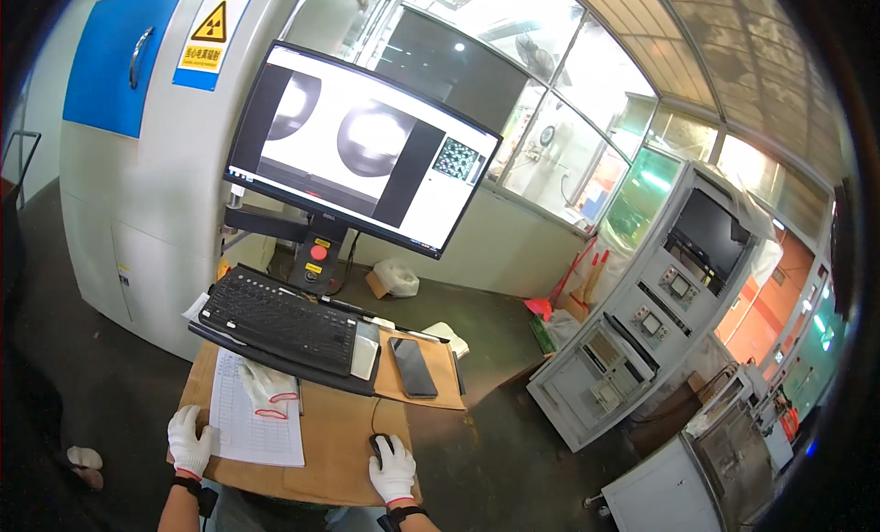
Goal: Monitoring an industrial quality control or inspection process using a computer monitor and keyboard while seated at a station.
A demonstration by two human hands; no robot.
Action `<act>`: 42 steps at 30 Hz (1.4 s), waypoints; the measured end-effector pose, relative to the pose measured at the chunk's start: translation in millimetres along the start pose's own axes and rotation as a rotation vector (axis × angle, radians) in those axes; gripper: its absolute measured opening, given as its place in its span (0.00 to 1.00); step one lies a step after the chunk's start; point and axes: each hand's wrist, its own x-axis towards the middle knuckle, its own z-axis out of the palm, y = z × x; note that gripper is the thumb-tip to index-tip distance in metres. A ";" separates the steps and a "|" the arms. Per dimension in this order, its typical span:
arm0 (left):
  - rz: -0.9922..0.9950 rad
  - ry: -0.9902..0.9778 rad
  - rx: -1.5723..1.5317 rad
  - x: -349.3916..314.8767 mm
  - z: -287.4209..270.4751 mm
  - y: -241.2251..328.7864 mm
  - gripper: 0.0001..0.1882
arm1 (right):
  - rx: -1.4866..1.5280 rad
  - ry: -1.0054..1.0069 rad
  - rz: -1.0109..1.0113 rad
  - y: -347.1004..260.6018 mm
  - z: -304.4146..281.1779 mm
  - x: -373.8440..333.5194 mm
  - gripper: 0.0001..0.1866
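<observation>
My left hand [190, 444], in a white glove with a red cuff edge, lies at the left edge of the brown board tabletop [335, 463]. Its thumb stands apart from the fingers, beside a printed form sheet [246, 438], and it holds nothing. White gloves [268, 385] with red edges lie on that sheet. At the right side of the board, my gloved right hand [394, 471] is closed over a black computer mouse [377, 443]. Beyond the hands, a black keyboard [275, 319] sits on a tilted tray, with a dark phone [413, 368] to its right.
A monitor [362, 147] on an arm shows grey round shapes. Below it is a red push button [318, 252]. A large white cabinet [151, 211] with a blue door stands left. A grey instrument rack [632, 330] and a metal-topped unit [678, 482] stand right.
</observation>
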 end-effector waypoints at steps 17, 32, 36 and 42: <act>0.002 -0.010 0.012 -3.1 8.2 -12.8 0.29 | 0.013 -0.034 0.013 2.0 1.5 -1.6 0.29; -0.024 -0.048 0.032 -1.8 4.5 -9.3 0.30 | 0.024 -0.040 0.032 -1.4 -3.0 -0.5 0.29; -0.008 -0.034 0.051 -4.1 3.1 -8.6 0.30 | 0.020 -0.023 0.000 1.4 -1.2 -0.1 0.29; -0.013 -0.040 0.021 -0.7 0.1 -3.9 0.29 | 0.014 -0.039 0.009 -0.2 -1.6 -1.0 0.29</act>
